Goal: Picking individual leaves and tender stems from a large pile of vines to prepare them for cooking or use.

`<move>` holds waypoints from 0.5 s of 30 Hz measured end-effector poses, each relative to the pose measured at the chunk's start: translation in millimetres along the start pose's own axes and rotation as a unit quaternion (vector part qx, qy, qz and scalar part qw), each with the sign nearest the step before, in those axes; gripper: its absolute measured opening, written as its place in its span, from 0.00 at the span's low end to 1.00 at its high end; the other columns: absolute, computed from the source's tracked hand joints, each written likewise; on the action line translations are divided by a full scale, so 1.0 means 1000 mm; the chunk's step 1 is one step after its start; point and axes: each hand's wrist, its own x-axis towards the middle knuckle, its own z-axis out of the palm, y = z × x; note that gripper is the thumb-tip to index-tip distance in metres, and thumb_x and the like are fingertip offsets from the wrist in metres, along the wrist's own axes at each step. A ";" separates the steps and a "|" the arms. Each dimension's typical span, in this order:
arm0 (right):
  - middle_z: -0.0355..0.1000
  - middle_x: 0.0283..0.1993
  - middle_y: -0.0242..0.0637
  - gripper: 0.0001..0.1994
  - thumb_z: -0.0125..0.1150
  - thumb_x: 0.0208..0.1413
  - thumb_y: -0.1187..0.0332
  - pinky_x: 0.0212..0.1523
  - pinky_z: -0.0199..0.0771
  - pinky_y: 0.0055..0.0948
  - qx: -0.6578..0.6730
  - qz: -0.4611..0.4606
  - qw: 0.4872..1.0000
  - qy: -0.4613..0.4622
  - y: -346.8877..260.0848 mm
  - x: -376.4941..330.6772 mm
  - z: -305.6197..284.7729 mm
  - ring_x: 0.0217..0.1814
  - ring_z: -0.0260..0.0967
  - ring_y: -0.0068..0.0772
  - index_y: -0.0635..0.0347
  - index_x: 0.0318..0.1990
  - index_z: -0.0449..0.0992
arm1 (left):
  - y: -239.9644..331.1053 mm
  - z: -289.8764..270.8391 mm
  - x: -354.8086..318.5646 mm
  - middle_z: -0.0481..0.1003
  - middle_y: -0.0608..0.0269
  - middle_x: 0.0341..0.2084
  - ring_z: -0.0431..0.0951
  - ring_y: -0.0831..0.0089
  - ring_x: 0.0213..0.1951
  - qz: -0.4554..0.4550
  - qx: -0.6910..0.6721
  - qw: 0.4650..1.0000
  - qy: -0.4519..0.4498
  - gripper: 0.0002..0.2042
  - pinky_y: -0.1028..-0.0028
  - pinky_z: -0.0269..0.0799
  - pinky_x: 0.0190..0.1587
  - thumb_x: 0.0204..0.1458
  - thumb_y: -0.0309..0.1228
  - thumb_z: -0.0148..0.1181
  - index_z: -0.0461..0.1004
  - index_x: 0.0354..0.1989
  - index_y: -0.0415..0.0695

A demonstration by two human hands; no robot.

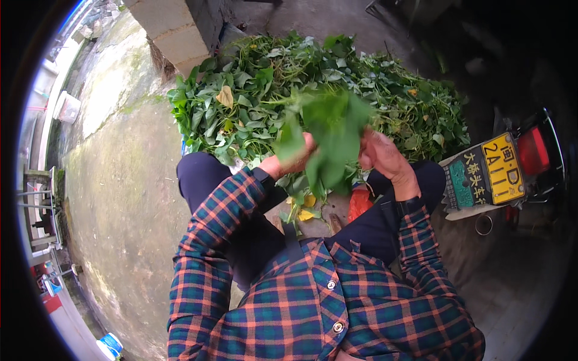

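Observation:
A blurred bunch of leafy green vines (330, 135) is held up in front of my knees, between my two hands. My left hand (294, 159) is closed at the bunch's left side, its fingertips partly hidden by leaves. On the other side my right hand (385, 155) has its fingers curled in against the leaves, smeared a little by motion. Just beyond both hands spreads a wide heap of cut green vines (259, 78), with a few yellowed leaves in it. Below the bunch, between my legs, lie some yellow leaves (306, 213).
An orange-red plastic bag (360, 204) is by my right leg. To the right stands a vehicle's rear end with a yellow plate (504, 168) and a red light (533, 151). A block pillar (174, 36) rises at the far left of the heap, beside the concrete ground (120, 198).

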 end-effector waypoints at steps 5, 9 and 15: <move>0.65 0.25 0.26 0.14 0.47 0.64 0.61 0.22 0.63 0.17 -0.139 0.038 0.976 0.161 0.031 -0.009 -0.007 0.22 0.60 0.15 0.62 0.47 0.69 | 0.019 0.022 0.012 0.78 0.53 0.26 0.79 0.54 0.32 -0.120 0.298 0.946 0.053 0.12 0.61 0.73 0.35 0.60 0.37 0.48 0.70 0.43 0.40; 0.67 0.25 0.26 0.11 0.51 0.62 0.64 0.24 0.65 0.18 -0.200 0.026 0.978 0.052 0.021 -0.035 0.032 0.23 0.63 0.16 0.64 0.41 0.72 | -0.005 0.018 -0.001 0.75 0.52 0.31 0.76 0.65 0.32 -0.013 0.398 0.916 0.044 0.10 0.64 0.72 0.37 0.59 0.32 0.49 0.70 0.43 0.41; 0.68 0.25 0.27 0.08 0.53 0.60 0.68 0.25 0.65 0.22 -0.305 -0.190 0.927 0.112 0.030 -0.036 0.045 0.24 0.64 0.21 0.64 0.36 0.72 | -0.016 0.023 -0.007 0.71 0.48 0.29 0.73 0.55 0.34 0.169 0.564 0.807 0.048 0.08 0.63 0.70 0.39 0.49 0.24 0.55 0.70 0.39 0.40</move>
